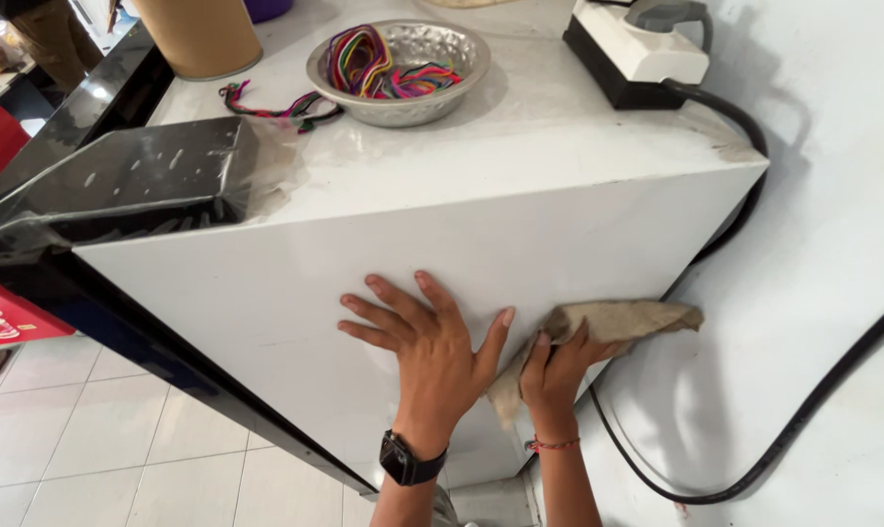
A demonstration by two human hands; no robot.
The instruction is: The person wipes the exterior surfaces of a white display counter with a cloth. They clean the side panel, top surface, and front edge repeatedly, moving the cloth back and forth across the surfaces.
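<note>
My left hand (429, 344) lies flat with fingers spread on the white front side of a white counter (266, 293); a black watch sits on that wrist. My right hand (556, 369) grips a crumpled beige cloth (617, 322) and presses it against the same white side near the counter's right corner. A red thread bracelet circles the right wrist.
On the countertop stand a metal bowl (408, 68) of coloured threads, loose threads (271, 105) beside it, a tan cylinder (200, 34) and a white and black device (639, 49). A black cable (803, 410) runs down the white wall. A black glossy panel (129, 181) is at left, tiled floor below.
</note>
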